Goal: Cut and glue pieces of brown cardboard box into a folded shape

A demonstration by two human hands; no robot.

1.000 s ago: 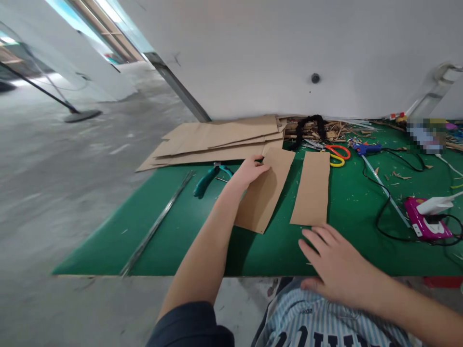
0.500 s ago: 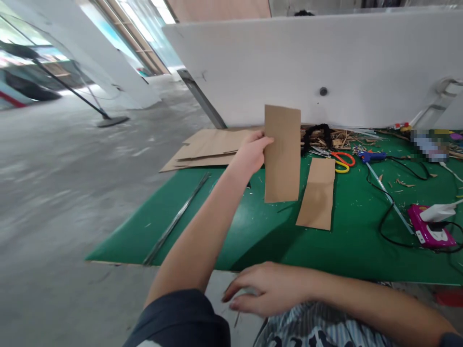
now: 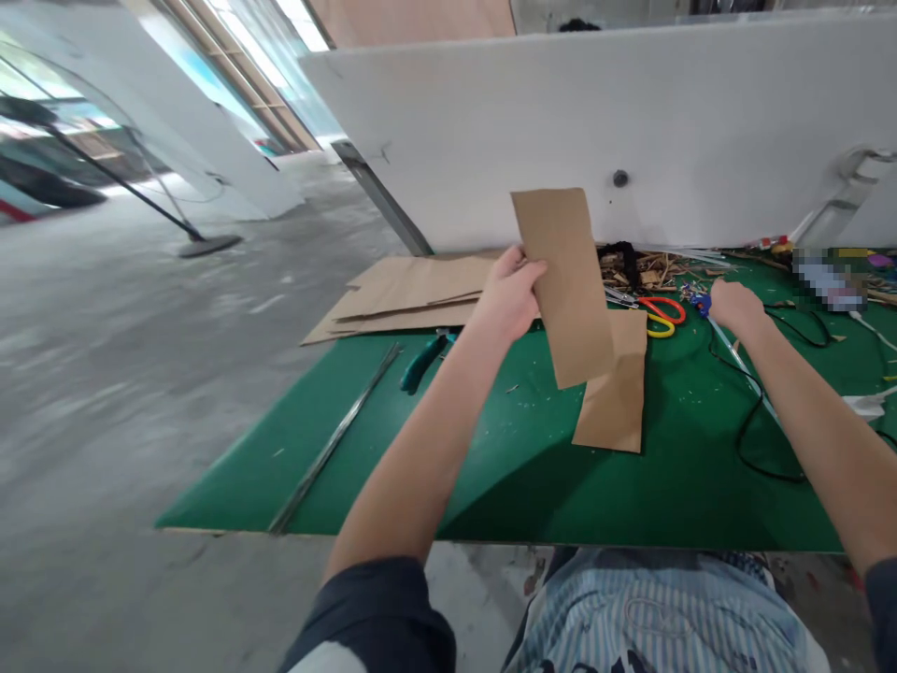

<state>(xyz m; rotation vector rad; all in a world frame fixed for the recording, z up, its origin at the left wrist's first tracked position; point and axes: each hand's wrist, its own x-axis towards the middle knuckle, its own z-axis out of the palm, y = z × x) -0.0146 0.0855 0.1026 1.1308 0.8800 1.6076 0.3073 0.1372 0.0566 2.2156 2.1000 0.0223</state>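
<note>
Workbench green-topped beneath cardboard, concrete floor alongside.

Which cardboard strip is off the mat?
The kraft cardboard strip held up in the left hand; the other strip and the stack lie flat.

Grey concrete floor, white partition panel, tall glazed windows letting daylight in, round-based floor stand.

Right hand now at glue gun
</note>
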